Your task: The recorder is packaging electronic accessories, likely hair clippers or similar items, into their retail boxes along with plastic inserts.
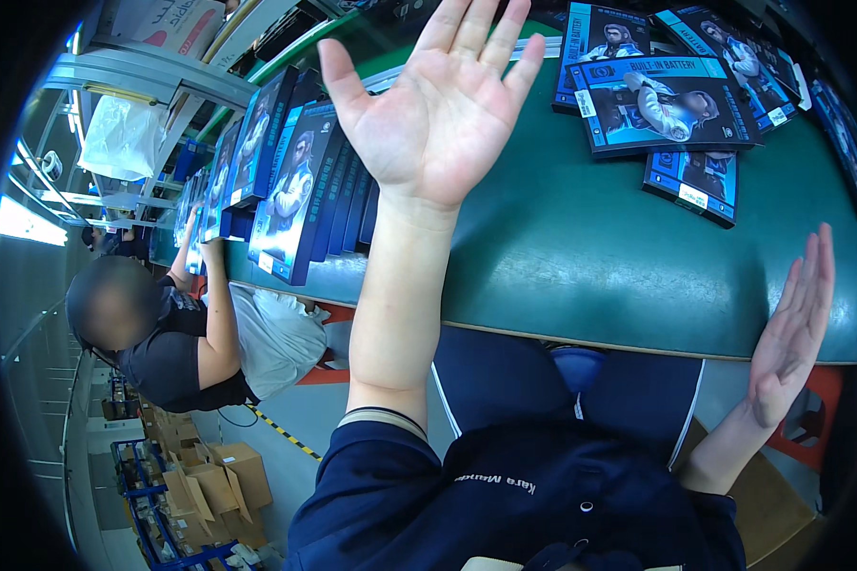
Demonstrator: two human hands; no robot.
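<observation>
My left hand (440, 114) is raised over the table, palm toward me, thumb out and fingers stretched. It holds nothing. Just left of it, several dark blue boxes (300, 190) with a picture of a person in a white suit stand in a row. Beyond the table's near edge at the right, my right hand (792, 328) is up with straight fingers, seen partly edge-on, and it too is empty. Between the hands, toward the far right, a flat blue-and-black box (667, 103) lies on top of a loose pile of similar boxes.
The green table (581, 257) spans the view. One more box (843, 147) leans at the far right edge. At left, another person (200, 333) sits by the table, a hand at the boxes. Cardboard cartons (219, 485) and a blue rack (143, 504) stand on the floor behind.
</observation>
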